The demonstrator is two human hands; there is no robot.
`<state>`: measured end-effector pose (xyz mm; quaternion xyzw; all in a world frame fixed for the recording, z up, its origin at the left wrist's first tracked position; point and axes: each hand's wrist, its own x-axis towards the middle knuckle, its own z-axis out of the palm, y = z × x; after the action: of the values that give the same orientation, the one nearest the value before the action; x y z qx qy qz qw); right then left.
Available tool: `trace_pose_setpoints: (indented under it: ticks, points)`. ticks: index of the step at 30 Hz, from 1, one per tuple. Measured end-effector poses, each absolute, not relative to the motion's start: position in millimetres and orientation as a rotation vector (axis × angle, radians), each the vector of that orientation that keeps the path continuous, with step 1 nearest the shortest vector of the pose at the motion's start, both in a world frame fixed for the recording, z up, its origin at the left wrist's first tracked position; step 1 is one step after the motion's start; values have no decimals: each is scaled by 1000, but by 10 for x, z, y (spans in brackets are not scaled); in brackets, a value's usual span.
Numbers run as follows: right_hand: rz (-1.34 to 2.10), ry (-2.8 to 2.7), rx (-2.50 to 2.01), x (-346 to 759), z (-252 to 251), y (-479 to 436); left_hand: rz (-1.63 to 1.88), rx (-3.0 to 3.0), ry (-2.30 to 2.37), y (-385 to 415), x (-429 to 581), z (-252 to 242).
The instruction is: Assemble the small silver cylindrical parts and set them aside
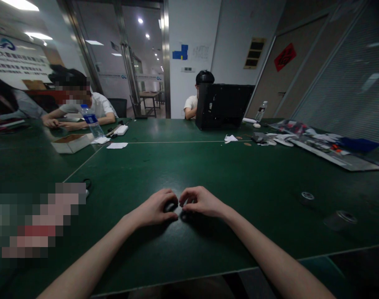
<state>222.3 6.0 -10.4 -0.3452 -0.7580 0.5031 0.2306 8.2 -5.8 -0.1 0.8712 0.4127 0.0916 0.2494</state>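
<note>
My left hand (160,206) rests on the green table (139,245), its fingers curved and the thumb held apart from them. Close beside it, my right hand (203,201) bends its fingers the same way, with a gap below them. The fingertips of both hands nearly meet. Dark patches show in the left hand's hollow and under the right hand's fingers; whether these are shadows or a small dark thing I cannot tell. I make out nothing held in either hand.
Two cylindrical cans (307,197) (341,220) stand at the right. Farther back are a black monitor-like box (225,107), a cluttered board (329,160), an open carton (71,143) and a water bottle (92,122). Several people sit around the table. A pixelated patch covers the left front.
</note>
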Motion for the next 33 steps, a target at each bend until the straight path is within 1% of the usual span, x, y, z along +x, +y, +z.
trace_pose_setpoints:
  ticks: [13,27,29,33]
  points:
    - [1310,-2136,-923,2244,-111,68,246,2356,1136,-52,92,-2]
    - [1338,-2191,-941,2268,-188,93,222,2341,1148,-62,122,43]
    - [1275,-2238,-967,2265,-214,89,233,2356,1129,-47,114,16]
    - [1035,-2335,-1009,2255,-241,46,276,2388,1097,-20,87,-51]
